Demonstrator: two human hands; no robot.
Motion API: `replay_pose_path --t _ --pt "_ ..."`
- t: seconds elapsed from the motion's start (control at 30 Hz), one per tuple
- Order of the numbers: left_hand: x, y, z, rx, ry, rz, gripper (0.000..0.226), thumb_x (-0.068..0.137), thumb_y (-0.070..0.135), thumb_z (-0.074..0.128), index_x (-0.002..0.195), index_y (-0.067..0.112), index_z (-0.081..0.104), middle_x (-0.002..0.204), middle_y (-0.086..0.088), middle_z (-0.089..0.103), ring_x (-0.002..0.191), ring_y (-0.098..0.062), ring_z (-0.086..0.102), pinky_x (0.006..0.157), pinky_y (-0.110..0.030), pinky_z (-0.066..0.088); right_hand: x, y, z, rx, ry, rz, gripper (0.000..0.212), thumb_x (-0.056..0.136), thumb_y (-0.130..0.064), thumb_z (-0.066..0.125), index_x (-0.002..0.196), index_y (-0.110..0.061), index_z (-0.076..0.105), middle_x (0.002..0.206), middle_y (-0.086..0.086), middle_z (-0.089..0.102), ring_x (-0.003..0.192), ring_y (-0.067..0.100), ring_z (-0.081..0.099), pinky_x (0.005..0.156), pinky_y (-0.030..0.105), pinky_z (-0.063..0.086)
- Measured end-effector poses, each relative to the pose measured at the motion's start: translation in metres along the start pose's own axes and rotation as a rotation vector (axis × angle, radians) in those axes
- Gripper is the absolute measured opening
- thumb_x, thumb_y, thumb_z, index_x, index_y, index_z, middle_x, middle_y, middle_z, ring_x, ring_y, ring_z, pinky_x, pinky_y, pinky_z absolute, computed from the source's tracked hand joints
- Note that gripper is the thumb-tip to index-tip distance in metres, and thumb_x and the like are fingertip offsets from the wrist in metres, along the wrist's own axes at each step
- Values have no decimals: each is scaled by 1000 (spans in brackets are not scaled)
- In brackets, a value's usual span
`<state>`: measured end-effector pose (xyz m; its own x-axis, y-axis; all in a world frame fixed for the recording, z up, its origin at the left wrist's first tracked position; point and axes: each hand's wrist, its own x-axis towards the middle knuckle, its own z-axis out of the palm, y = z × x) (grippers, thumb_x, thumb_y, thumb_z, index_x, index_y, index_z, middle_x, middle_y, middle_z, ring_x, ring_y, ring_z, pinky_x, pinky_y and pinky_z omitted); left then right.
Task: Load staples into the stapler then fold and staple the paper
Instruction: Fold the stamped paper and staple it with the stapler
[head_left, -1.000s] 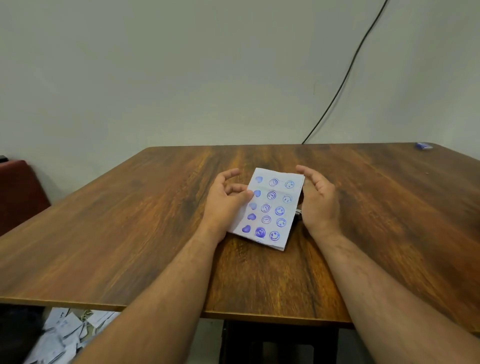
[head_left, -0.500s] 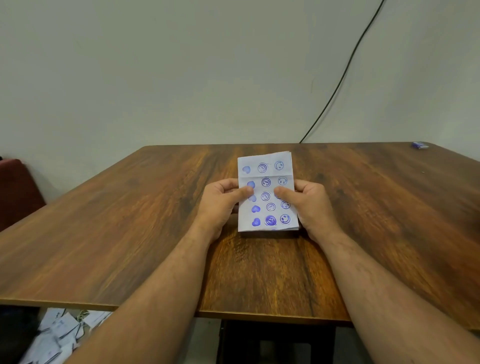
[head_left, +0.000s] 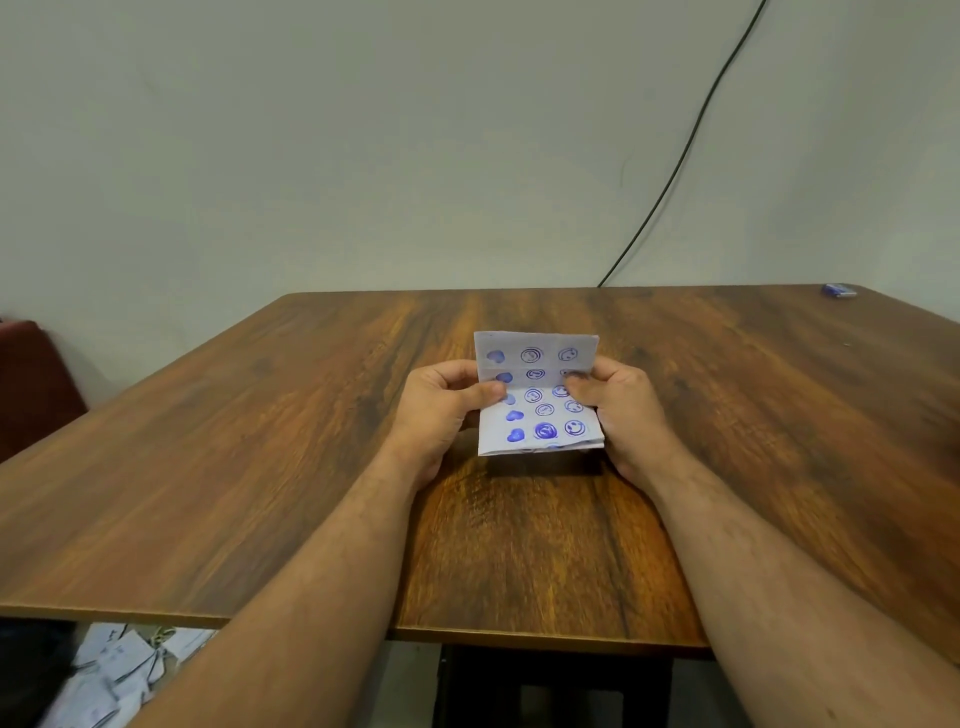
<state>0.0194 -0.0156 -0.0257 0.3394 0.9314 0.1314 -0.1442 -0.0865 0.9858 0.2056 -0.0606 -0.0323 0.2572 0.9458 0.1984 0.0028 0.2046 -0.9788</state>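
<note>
Since half a second earlier, the paper's top had bent toward the person. Left hand (head_left: 441, 410) and right hand (head_left: 623, 410) gripped the stamped paper (head_left: 540, 410) by its sides, above the table (head_left: 260, 467). Far right lay a small blue object (head_left: 840, 290).

Two bare forearms with sparse dark hair, no sleeves reaching into view; the left hand (head_left: 441, 410) and the right hand (head_left: 626, 410) are ungloved, without rings, watch or bands at either wrist
</note>
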Motion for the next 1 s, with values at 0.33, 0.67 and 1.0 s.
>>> replay_pose_path --t 0.33,0.67,1.0 --pt "7 -8 -4 -11 8 70 24 89 -9 61 90 8 77 95 -13 77 85 -29 74 53 -27 55 -1 -1 3 25 -3 -31 28 87 6 55 83 -7 79 94 19 76 89 39 73 75 45 59" --pt "7 -8 -7 9 -16 95 35 79 12 43 89 6 76 83 -10 74 78 -19 69 54 -24 52 -3 -1 2 -71 -33 -33 7 86 -7 70 85 -7 77 87 12 76 76 20 69 59 25 54" --pt "11 -8 -10 50 -110 19 40 84 1 72 122 11 65 107 -14 76 94 -29 75 79 -39 62 2 3 4 -84 -23 -19 28 91 -5 68 118 -15 68 103 9 77 87 23 77 75 37 62"
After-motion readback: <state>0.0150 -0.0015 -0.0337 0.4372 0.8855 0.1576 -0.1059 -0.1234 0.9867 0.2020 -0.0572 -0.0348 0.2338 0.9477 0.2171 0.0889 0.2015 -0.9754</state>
